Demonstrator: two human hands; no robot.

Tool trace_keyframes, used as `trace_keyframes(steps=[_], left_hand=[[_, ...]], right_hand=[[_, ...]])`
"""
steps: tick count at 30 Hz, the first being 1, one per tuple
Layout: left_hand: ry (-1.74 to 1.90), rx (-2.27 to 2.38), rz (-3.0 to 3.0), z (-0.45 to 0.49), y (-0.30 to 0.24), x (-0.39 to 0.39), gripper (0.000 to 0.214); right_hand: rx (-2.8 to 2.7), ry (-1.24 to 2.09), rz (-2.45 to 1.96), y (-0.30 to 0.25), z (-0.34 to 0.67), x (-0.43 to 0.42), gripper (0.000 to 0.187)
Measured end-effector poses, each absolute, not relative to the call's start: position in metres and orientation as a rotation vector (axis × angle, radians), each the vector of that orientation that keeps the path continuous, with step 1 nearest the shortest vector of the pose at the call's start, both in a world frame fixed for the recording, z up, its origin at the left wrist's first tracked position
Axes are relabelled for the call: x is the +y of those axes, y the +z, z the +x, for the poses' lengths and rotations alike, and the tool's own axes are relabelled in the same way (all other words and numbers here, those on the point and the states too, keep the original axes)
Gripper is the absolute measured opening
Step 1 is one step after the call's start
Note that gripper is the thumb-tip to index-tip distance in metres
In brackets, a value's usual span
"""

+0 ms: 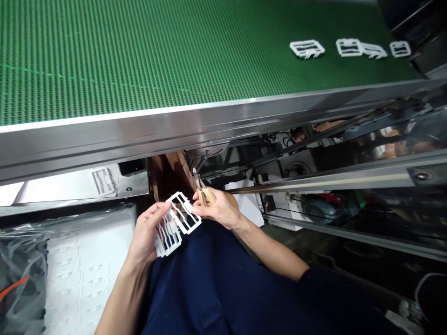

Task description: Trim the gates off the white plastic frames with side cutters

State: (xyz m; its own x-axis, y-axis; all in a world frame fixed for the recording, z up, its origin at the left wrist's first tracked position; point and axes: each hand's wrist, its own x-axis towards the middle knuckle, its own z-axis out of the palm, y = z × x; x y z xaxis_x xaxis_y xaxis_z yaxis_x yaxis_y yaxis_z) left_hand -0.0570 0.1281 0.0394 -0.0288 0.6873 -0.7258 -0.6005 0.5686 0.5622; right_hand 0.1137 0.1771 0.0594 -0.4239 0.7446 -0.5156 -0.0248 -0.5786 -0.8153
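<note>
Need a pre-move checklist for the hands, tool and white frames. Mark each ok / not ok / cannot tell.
1. Left hand gripping the white frames: ok, more than one held, fanned.
2. Right hand holding the pliers-like tool: ok, tan handles in the palm.
3. Tool tips clear of the held frames: ok, pointing away towards the belt edge.
4. Exact count in hand: cannot tell, frames overlap.
5. Frames on the green belt all separate: not ok, the middle two of four touch or overlap in this view.
6. Belt stopped: cannot tell from a still.
</note>
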Motion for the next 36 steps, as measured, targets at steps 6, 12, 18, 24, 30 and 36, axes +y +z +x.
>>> trace_keyframes(steps=[6,12,18,24,30,36], left_hand=[[0.992,1.275,0.263,-0.073,0.049,0.14,0.031],[0.75,1.201,0.527,-0.098,0.048,0.156,0.027],[0.62,1.123,0.724,-0.107,0.048,0.165,0.019],[0.526,1.109,1.015,-0.109,0.051,0.169,0.017],[0.656,0.96,1.039,-0.102,0.063,0.166,0.015],[0.614,0.841,1.104,-0.098,0.071,0.145,0.013]], right_hand=[[-1.194,2.001,-1.282,0.062,0.118,0.182,0.04],[-1.319,2.006,-1.229,0.058,0.123,0.183,0.034],[-1.377,2.015,-1.221,0.054,0.125,0.181,0.032],[-1.487,2.016,-1.193,0.054,0.128,0.184,0.031],[-1.481,2.172,-0.988,0.045,0.127,0.178,0.029],[-1.639,2.153,-0.988,0.037,0.123,0.156,0.028]])
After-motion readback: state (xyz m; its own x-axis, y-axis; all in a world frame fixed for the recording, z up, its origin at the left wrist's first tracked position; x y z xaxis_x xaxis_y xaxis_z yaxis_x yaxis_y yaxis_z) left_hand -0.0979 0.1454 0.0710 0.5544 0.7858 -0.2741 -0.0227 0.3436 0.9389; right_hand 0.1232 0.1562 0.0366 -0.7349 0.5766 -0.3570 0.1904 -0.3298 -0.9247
